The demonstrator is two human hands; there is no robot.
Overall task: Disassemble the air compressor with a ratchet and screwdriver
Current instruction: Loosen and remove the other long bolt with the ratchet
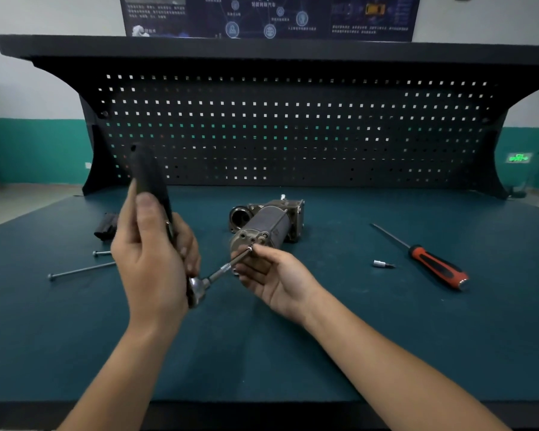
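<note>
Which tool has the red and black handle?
The screwdriver, lying untouched at the right. The ratchet, gripped by the left hand, has an all-black handle.

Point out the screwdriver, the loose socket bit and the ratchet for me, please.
screwdriver (438, 269): head view, middle of its red-and-black handle.
socket bit (382, 264): head view, its silver body.
ratchet (197, 286): head view, its silver head.

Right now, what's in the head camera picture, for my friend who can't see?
The left hand grips a ratchet whose extension reaches the air compressor's end, where the right hand pinches its tip. A red-handled screwdriver, a socket and two long bolts lie on the bench.
</note>
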